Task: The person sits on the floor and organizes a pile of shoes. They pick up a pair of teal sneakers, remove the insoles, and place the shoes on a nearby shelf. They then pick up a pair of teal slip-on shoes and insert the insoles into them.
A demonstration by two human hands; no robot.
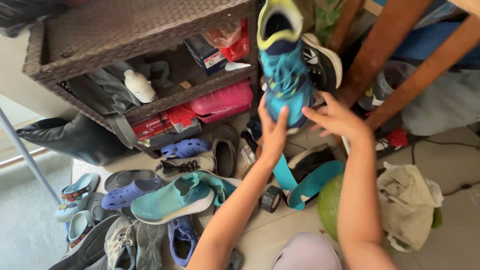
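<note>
Both my hands are raised around a teal and navy running shoe (283,70) with a yellow collar, held upright beside a wicker shelf (125,30). My left hand (272,131) grips its toe end from the left. My right hand (336,117) touches it from the right, fingers spread. A black and white sneaker (324,62) stands just behind the teal shoe. Below my arms lie two teal insoles (310,184) and a roll of black tape (270,199).
Many shoes crowd the floor at left: a teal knit sneaker (172,200), blue clogs (131,192), grey trainers (120,242). The shelf holds a white bottle (139,86), boxes and a pink case (222,101). Wooden legs (380,55) rise at right, near a green bowl (330,205) and crumpled cloth (407,202).
</note>
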